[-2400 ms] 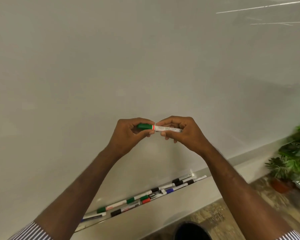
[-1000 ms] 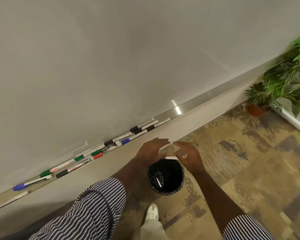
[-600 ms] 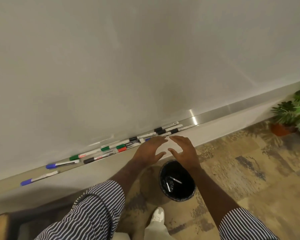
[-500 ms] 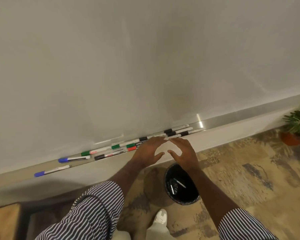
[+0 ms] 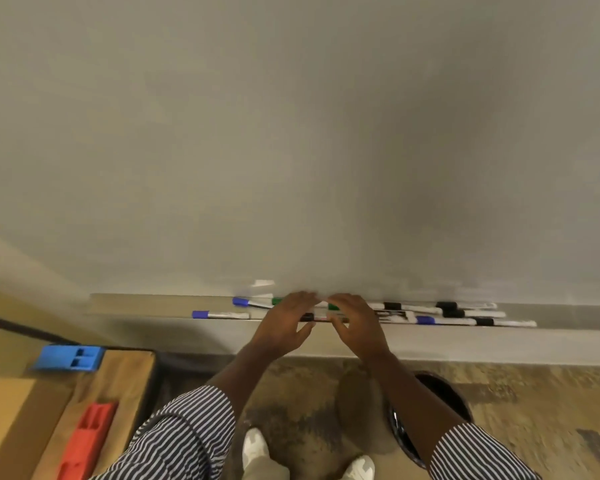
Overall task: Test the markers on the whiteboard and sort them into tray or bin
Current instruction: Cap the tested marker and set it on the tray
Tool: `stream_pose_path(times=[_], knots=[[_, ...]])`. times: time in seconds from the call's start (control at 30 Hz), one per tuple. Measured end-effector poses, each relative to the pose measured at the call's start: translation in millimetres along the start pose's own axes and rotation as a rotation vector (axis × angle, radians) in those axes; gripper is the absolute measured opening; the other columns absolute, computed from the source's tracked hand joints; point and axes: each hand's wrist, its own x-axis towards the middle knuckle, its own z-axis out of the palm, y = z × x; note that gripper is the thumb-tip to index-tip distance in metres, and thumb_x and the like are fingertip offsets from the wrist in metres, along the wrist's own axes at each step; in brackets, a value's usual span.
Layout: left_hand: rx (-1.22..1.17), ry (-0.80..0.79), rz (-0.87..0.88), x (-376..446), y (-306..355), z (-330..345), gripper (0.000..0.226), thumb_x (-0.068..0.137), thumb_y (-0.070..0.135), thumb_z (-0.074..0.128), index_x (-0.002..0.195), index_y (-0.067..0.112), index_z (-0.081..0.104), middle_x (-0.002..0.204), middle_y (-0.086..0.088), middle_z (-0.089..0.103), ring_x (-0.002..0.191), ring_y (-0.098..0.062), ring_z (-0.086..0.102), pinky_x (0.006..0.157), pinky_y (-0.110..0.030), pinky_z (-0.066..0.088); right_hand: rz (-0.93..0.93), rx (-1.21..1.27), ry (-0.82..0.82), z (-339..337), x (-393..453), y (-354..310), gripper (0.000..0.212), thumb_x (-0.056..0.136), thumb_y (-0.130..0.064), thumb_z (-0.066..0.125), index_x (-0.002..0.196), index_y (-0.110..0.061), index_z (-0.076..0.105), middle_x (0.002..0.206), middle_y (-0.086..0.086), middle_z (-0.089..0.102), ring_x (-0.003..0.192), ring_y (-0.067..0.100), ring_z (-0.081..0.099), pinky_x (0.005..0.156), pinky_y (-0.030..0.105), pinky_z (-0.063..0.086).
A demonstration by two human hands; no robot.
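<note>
The markers (image 5: 430, 315) lay lengthwise along the tray (image 5: 146, 304) beneath the whiteboard (image 5: 291, 133), long axes left to right, caps mostly leftward; I counted three blue caps, two green and about four black, others being hidden; the left hand (image 5: 284, 327) and right hand (image 5: 357, 323) hovered over them, fingers spread, holding nothing; the bin (image 5: 444, 393) stood under the right forearm.

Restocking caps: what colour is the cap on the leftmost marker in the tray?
Blue cap, head view.
</note>
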Motion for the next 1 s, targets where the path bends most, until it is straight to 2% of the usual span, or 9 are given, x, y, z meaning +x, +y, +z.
stream_pose_path(times=[0.1,0.23,0.3,0.4,0.5,0.6,0.7,0.9,1.0], knots=[[0.017,0.018,-0.064,-25,-30,-16,0.054,0.093,0.027,0.065,0.145,0.022,0.052,0.148,0.003,0.053,0.139,-0.014,0.045,0.118,-0.018,0.024,-0.040,-0.041,-0.052,28,17,-22,0.034,0.093,-0.022,0.063,0.126,-0.019,0.069,0.121,-0.001,0.069,0.111,0.019,0.057,0.099,0.027,0.042],[0.045,0.008,-0.124,-41,-64,-27,0.053,0.094,0.028,0.062,0.146,0.020,0.051,0.149,0.002,0.052,0.140,-0.017,0.045,0.118,-0.034,0.036,-0.064,-0.143,-0.131,57,37,-47,0.037,0.093,-0.028,0.050,0.121,-0.018,0.072,0.116,0.000,0.071,0.103,0.024,0.062,0.090,0.038,0.050],[0.061,0.003,-0.121,-45,-74,-28,0.053,0.094,0.027,0.064,0.145,0.018,0.052,0.147,0.000,0.054,0.138,-0.019,0.047,0.118,-0.036,0.036,-0.073,-0.216,-0.158,71,45,-55,0.037,0.092,-0.030,0.050,0.118,-0.019,0.073,0.111,0.000,0.072,0.099,0.025,0.064,0.087,0.038,0.050],[0.069,-0.016,-0.114,-48,-79,-28,0.053,0.091,0.023,0.070,0.141,0.016,0.056,0.143,-0.004,0.058,0.134,-0.024,0.054,0.116,-0.032,0.030,-0.040,-0.292,-0.173,88,51,-63,0.026,0.086,-0.027,0.063,0.107,-0.022,0.076,0.097,-0.002,0.074,0.089,0.024,0.066,0.080,0.037,0.052],[0.057,-0.047,-0.180,-48,-80,-28,0.053,0.095,0.024,0.066,0.145,0.017,0.052,0.149,-0.004,0.053,0.140,-0.025,0.047,0.118,-0.031,0.021,-0.039,-0.368,-0.166,99,57,-71,0.011,0.078,-0.024,0.074,0.088,-0.022,0.078,0.083,-0.002,0.073,0.077,0.023,0.067,0.070,0.035,0.055],[0.069,-0.084,-0.205,-46,-80,-26,0.052,0.099,0.025,0.060,0.149,0.018,0.047,0.155,-0.003,0.046,0.147,-0.023,0.037,0.122,-0.031,0.014,-0.027,-0.482,-0.193,107,61,-73,0.018,0.066,-0.020,0.089,0.077,-0.024,0.076,0.075,-0.003,0.070,0.072,0.022,0.066,0.066,0.034,0.054],[0.084,-0.094,-0.194,-43,-79,-26,0.051,0.100,0.025,0.059,0.149,0.018,0.047,0.155,-0.003,0.045,0.148,-0.023,0.035,0.121,-0.029,0.009,0.008,-0.543,-0.204,112,61,-72,0.021,0.063,-0.022,0.092,0.076,-0.025,0.076,0.075,-0.004,0.070,0.074,0.021,0.067,0.070,0.033,0.054],[0.097,-0.105,-0.157,-35,-81,-24,0.046,0.100,0.023,0.057,0.146,0.019,0.051,0.153,-0.001,0.049,0.145,-0.021,0.039,0.124,-0.031,0.016,-0.006,-0.582,-0.187,107,60,-70,0.019,0.063,-0.026,0.092,0.074,-0.024,0.076,0.076,-0.003,0.070,0.076,0.021,0.067,0.072,0.033,0.054],[0.122,-0.137,-0.098,-32,-80,-25,0.043,0.096,0.017,0.063,0.139,0.015,0.059,0.144,-0.006,0.058,0.138,-0.025,0.050,0.122,-0.037,0.024,-0.012,-0.586,-0.190,103,59,-67,0.020,0.062,-0.026,0.091,0.073,-0.021,0.075,0.076,-0.002,0.070,0.075,0.021,0.066,0.068,0.032,0.054]])
